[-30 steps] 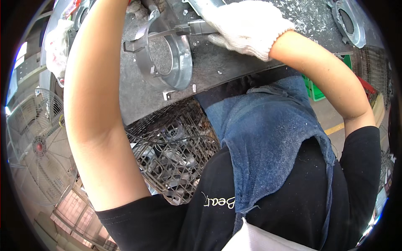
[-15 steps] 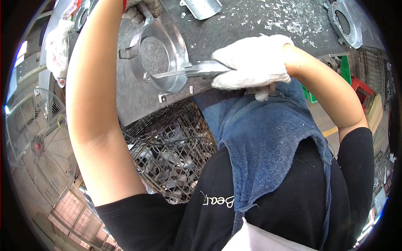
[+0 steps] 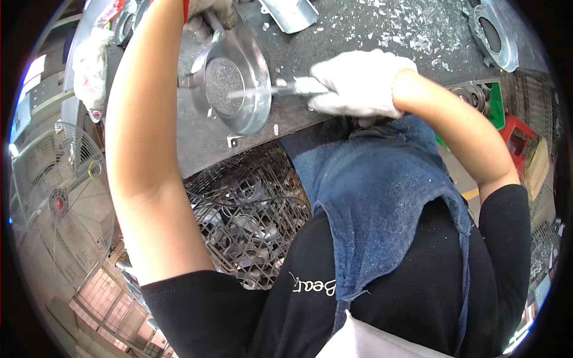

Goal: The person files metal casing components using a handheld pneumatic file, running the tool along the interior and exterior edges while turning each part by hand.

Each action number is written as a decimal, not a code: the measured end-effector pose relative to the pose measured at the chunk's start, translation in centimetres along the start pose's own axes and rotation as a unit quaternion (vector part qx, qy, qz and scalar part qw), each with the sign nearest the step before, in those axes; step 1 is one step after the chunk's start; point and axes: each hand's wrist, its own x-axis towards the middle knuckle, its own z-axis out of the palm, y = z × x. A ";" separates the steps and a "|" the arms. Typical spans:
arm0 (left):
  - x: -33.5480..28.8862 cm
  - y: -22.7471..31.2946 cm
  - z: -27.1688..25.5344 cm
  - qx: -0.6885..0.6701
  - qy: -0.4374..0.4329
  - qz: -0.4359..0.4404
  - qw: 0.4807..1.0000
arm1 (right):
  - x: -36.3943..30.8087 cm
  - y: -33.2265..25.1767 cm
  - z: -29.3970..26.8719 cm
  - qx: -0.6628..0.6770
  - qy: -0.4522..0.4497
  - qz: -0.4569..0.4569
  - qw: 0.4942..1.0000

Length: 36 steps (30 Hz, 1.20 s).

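My left hand (image 3: 210,7), in a worn knit glove, is partly cut off by the top edge. Its fingers close on the arm of a ring-shaped silver metal part (image 3: 258,71), which has a large round opening and small side tabs. The part is tilted on the dark worktable (image 3: 298,53). In a white knit glove, my right hand (image 3: 358,83) is closed around a slim metal tool (image 3: 285,88). The tool's thin blade, smeared by motion, points left across the opening; whether it touches the rim I cannot tell.
A curved metal sheet piece (image 3: 292,13) and scattered metal flakes (image 3: 400,30) lie behind; another ring part (image 3: 492,36) is far right. Below the table edge stands a wire basket (image 3: 256,221) of metal pieces. A fan (image 3: 59,203) is left, a green crate (image 3: 495,104) right.
The tool and my right hand have shifted slightly up. The ring part has turned a little under my left hand, which still holds it.
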 end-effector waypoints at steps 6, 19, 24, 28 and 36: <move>-10.3 -7.7 2.9 -0.085 0.210 0.067 0.972 | -5.5 3.1 1.2 0.136 0.051 -0.004 0.989; -15.8 -5.4 30.0 -0.879 0.088 0.159 0.441 | -10.0 -0.3 4.9 0.245 0.035 -0.083 0.965; -16.4 -1.5 33.0 -0.894 0.109 0.165 0.403 | -8.5 -1.1 6.7 0.205 -0.098 -0.024 0.974; -16.8 -1.2 33.7 -0.844 0.191 0.081 0.495 | -8.5 0.6 7.3 0.122 0.037 -0.054 0.990; -16.2 -2.0 33.7 -0.917 0.074 0.165 0.356 | -8.7 0.7 7.7 0.201 -0.017 -0.075 0.977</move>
